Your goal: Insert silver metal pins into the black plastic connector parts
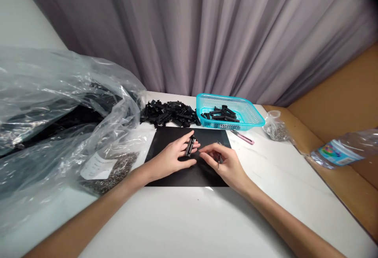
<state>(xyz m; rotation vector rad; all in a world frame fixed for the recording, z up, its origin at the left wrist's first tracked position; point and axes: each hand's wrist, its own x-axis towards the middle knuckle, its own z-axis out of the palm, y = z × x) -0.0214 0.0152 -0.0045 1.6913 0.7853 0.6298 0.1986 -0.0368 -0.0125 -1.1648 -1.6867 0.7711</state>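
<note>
Over the black mat (183, 177), my left hand (173, 155) holds a slim black plastic part (190, 146) with a shiny strip along it. The part lies upright across the fingers, and the thumb stays apart below it. Close by on the right, my right hand (223, 161) has thumb and forefinger pinched together, pointing at the part without touching it. Thin metal pieces (219, 162) show at the curled fingers of that hand. Whatever sits between the pinching fingertips is too small to make out.
Behind the mat lies a heap of black plastic parts (171, 112). A blue basket (256, 122) holds similar parts; a pink-handled cutter (245, 138) lies before it. Bags of small metal pieces (118, 171) (277, 130) flank the mat. A plastic bottle (339, 152) lies right, large clear bags (73, 69) left.
</note>
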